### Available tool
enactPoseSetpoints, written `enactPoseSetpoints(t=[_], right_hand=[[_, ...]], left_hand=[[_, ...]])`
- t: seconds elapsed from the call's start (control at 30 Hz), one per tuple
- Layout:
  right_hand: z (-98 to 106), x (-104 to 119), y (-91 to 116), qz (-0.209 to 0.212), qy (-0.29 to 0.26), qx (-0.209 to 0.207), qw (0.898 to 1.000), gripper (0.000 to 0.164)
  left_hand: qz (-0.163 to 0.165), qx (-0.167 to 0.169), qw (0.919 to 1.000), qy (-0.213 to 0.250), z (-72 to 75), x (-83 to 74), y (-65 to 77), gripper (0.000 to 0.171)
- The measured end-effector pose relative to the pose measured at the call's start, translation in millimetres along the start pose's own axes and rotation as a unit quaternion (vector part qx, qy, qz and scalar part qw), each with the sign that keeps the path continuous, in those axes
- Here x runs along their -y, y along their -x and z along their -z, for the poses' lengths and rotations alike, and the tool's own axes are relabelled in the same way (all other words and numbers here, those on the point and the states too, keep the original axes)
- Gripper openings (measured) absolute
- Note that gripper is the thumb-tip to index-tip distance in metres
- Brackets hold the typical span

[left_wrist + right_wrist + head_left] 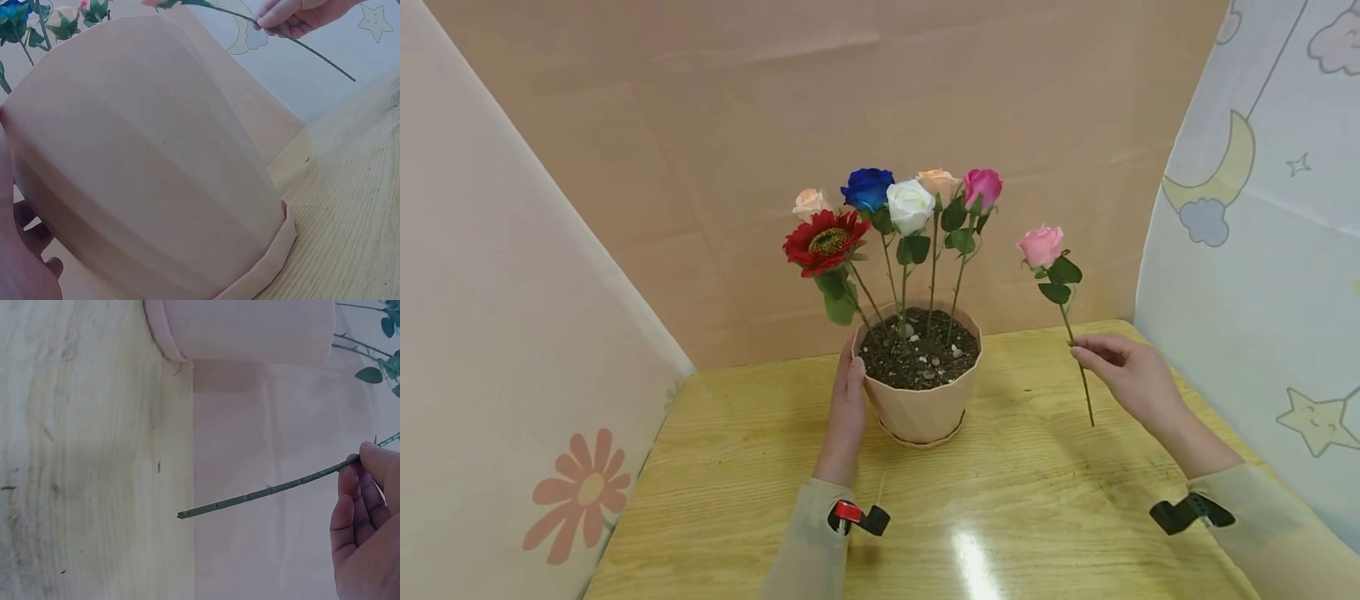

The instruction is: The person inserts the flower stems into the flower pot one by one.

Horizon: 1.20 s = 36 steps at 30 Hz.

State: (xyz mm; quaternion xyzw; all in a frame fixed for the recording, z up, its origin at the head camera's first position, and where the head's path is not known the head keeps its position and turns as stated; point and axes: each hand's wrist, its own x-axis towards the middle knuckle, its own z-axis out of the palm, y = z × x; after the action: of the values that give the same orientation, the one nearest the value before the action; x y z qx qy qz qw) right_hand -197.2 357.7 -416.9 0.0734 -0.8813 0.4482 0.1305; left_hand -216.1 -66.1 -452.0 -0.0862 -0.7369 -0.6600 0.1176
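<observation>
A peach flowerpot (pixel 917 412) filled with dark soil and small stones (pixel 917 367) stands on its saucer. My left hand (pixel 846 408) holds its left side, thumb near the rim and fingers round the outer wall. Up close in the left wrist view, the flowerpot (pixel 150 150) hides part of that hand. To the right of the pot, my right hand (pixel 1131 375) pinches the stem of a pink rose (pixel 1042 246) between thumb and fingers. The bloom points up and the bare stem end (pixel 219 505) hangs above the table.
In the soil stand a red daisy-like flower (pixel 826 242), a blue rose (pixel 868 190), a white rose (pixel 911 207), a magenta rose (pixel 982 188) and two peach roses. Cloth walls (pixel 925 100) border the wooden table (pixel 737 467) at the back and sides.
</observation>
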Motion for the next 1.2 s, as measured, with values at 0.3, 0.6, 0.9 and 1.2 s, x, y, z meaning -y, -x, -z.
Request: enactPoseSetpoints(t=[0.3, 0.6, 0.9, 1.2], right_hand=[[2.0, 29.5, 1.0, 0.013, -0.024, -0.017, 0.999, 0.04], [-0.1, 69.2, -8.2, 0.015, -0.05, -0.031, 0.998, 0.042], [-3.1, 111.6, -24.9, 0.021, -0.091, -0.069, 0.993, 0.041], [-16.1, 155.3, -36.1, 0.053, -0.163, -0.089, 0.981, 0.038]], left_hand=[[-0.002, 0.001, 1.0, 0.009, -1.5, 2.5, 1.4, 0.054], [0.004, -0.006, 1.0, 0.0, -1.1, 1.4, 3.2, 0.056], [0.001, -0.006, 1.0, 0.003, -1.4, 0.9, 0.9, 0.056], [-0.002, -0.001, 1.0, 0.008, -1.4, -0.9, 0.5, 0.055]])
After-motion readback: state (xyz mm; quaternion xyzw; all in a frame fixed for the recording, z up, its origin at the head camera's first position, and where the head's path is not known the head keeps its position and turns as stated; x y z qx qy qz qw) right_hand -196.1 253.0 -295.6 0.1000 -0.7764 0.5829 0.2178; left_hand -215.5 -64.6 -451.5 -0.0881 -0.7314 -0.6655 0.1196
